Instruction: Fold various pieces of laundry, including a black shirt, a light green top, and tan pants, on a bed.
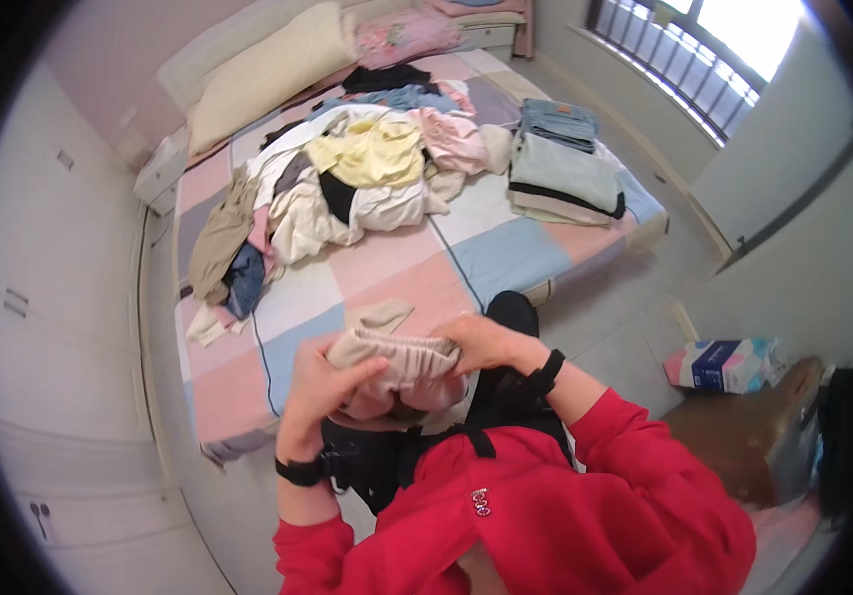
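Note:
Between my two hands is a pale beige garment with a gathered elastic waistband (404,364), held over my lap at the foot of the bed. My left hand (326,379) grips one end of the waistband, thumb on top. The other end is in my right hand (482,343). Part of the beige cloth (385,316) lies beyond the waistband on the checked bedspread (382,260). The lower part of the garment bunches towards my lap, and its full shape is hidden.
A heap of loose clothes (367,156) covers the bed's middle. To its right sits a stack of folded clothes (564,178) with folded jeans (560,123). Pillows (278,74) lie at the headboard. White wardrobes (69,245) line the left; a tissue pack (724,364) rests on a brown box (731,424).

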Tool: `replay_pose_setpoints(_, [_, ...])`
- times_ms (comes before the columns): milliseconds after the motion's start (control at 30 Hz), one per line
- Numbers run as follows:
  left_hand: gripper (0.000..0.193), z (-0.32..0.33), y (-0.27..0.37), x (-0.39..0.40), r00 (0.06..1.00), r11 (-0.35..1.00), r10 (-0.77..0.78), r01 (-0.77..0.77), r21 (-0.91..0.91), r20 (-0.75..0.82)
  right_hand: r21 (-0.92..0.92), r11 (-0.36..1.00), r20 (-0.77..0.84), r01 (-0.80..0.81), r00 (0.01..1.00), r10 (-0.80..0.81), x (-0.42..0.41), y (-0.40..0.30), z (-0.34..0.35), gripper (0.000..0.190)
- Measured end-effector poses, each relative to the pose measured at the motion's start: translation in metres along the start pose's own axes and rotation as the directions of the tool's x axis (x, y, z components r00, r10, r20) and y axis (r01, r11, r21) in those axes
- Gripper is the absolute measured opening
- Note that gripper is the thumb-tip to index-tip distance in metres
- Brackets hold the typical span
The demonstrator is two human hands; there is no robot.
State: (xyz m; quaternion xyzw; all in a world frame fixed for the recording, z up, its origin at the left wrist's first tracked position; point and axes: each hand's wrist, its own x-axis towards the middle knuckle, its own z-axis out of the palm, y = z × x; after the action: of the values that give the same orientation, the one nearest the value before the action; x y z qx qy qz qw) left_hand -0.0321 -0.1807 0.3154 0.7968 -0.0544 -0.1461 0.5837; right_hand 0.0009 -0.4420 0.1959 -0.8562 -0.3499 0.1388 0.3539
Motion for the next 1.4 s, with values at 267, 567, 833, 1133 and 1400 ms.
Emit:
replay_pose_setpoints(267, [0.019, -0.055, 0.010, -0.001, 0.976, 0.997, 0.068, -0.072, -0.012, -0.206, 0.157, 0.977, -0.073, -0.141, 0.985, 0.154, 0.003, -0.009, -0.061, 0.028])
replay_pose_setpoints(567, [0.027, -0.080, -0.023, 0.029, 0.970, 0.947, -0.013, -0.066, -0.314, -0.242, 0.079, 0.994, -0.192, -0.073, 0.978, 0.087, 0.016, 0.033, -0.076, 0.032])
replay_pose_setpoints(833, [0.054, -0.167, 0.098, 0.098, 0.907, 0.977, 0.213, -0.197, 0.080, -0.364, 0.225, 0.962, -0.604, 0.153, 0.797, 0.015, 0.074, -0.052, -0.248, 0.020])
replay_pose_setpoints(1133, [0.036, -0.113, 0.293, 0.039, 0.395, 0.566, 0.791, -0.762, 0.314, -0.467, -0.158, 0.939, -0.987, 0.306, -0.090, -0.136, 0.036, -0.187, -0.310, 0.019])
replay_pose_setpoints(1400, [0.064, -0.152, 0.150, 0.132, 0.761, 0.924, 0.365, -0.227, 0.307, -0.537, 0.127, 0.989, -0.772, -0.079, 0.618, 0.149, 0.056, -0.077, -0.267, 0.048])
